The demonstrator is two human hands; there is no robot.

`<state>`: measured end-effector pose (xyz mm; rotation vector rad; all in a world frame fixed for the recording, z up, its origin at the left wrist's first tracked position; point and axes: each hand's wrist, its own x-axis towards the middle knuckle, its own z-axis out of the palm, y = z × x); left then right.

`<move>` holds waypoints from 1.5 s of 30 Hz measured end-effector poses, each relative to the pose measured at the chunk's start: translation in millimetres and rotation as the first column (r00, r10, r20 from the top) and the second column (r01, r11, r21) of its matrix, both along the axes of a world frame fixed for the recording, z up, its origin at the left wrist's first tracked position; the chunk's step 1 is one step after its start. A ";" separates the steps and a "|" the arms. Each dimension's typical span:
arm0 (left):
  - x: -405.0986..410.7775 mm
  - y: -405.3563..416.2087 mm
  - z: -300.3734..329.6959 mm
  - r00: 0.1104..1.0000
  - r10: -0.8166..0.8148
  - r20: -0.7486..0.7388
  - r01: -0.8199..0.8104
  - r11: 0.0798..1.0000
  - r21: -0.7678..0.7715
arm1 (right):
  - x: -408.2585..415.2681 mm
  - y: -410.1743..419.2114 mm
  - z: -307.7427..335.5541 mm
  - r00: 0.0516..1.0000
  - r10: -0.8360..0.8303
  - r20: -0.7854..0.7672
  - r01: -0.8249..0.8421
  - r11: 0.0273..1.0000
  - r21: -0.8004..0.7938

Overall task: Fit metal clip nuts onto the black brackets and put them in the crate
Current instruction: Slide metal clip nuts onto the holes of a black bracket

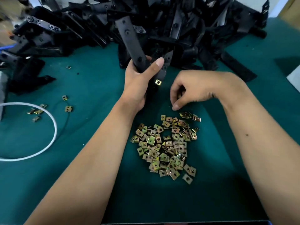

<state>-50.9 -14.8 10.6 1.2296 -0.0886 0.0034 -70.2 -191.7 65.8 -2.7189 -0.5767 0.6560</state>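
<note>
My left hand (138, 82) is raised off the surface, fingers and thumb wrapped in a closed grip, forearm angled in from lower left. My right hand (186, 90) hangs palm-down, wrist bent, fingers curled inward, thumb tip pointing downward.

Green-topped table (90, 82), white wall (274, 7) behind, even light overhead.

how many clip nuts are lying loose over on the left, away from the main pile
7: one near the bracket heap, two by the thin wire, four inside the white cord loop. More may be hidden.
</note>
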 end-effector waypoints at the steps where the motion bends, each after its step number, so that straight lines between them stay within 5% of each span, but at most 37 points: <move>1: -0.2 0.6 -0.3 1.000 -0.001 0.003 0.001 1.000 0.005 | -0.9 -0.7 -1.6 1.000 -0.019 0.024 0.019 1.000 -0.006; 8: 1.1 1.8 1.6 0.998 0.056 -0.041 -0.060 0.993 -0.105 | -1.7 1.1 -23.4 0.895 -0.232 0.381 0.189 0.971 0.148; 11: 1.9 2.9 1.4 0.997 0.048 -0.060 -0.056 0.988 -0.147 | -2.0 5.4 -42.3 0.825 -0.381 0.417 0.204 0.889 0.410; 15: 3.2 3.0 1.6 0.998 0.021 -0.052 -0.028 0.990 -0.142 | -1.7 11.6 -52.6 0.805 -0.588 0.082 0.175 0.366 0.914; 19: 0.9 3.0 1.8 0.998 -0.034 -0.050 0.026 0.988 -0.153 | -1.4 18.0 -54.7 0.805 -0.554 -0.212 0.242 -0.019 0.970; 22: 0.1 2.9 2.2 0.997 -0.056 -0.054 0.048 0.987 -0.151 | -0.4 17.1 -54.8 0.770 -0.539 -0.343 0.315 -0.147 0.938; 26: -0.1 3.6 2.7 0.996 -0.066 -0.063 0.057 0.988 -0.143 | -0.8 14.9 -52.2 0.750 -0.536 -0.389 0.354 -0.172 0.919; 33: -2.1 0.9 2.5 0.998 -0.049 -0.037 0.046 0.995 -0.087 | -0.2 15.4 -51.6 0.753 -0.571 -0.326 0.385 -0.019 0.923; 45: -1.6 0.2 0.8 0.998 -0.047 -0.029 0.045 0.998 -0.049 | -1.4 13.1 -54.6 0.797 -0.496 -0.346 0.358 -0.073 0.931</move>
